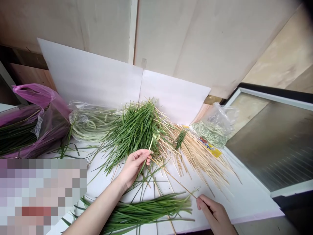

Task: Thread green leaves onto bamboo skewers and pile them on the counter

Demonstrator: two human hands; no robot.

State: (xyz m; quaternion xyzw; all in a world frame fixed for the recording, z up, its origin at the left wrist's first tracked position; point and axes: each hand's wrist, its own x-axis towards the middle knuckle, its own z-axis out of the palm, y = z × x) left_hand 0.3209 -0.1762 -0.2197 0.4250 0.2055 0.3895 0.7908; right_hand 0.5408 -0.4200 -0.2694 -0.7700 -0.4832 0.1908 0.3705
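Observation:
My left hand [135, 163] is closed in a pinch around a pale green chive stalk [151, 143]. My right hand [214, 210] grips the near end of a thin bamboo skewer [181, 183], whose far tip reaches my left fingertips. Whether that tip pierces the stalk is hidden by the fingers. Just beyond my left hand rises a heap of cut green chives [137, 125] with skewer ends poking out around it. Below both hands lies a bundle of long chives [149, 210], pale ends to the right.
Loose bamboo skewers [202, 153] fan out at right, a small chive bunch [180, 138] beside them. Behind stands a clear bag of pale green pieces [212, 129]. A clear bag of long beans [90, 125] and a pink bag of greens [53, 114] sit left. White boards [97, 75] lean behind.

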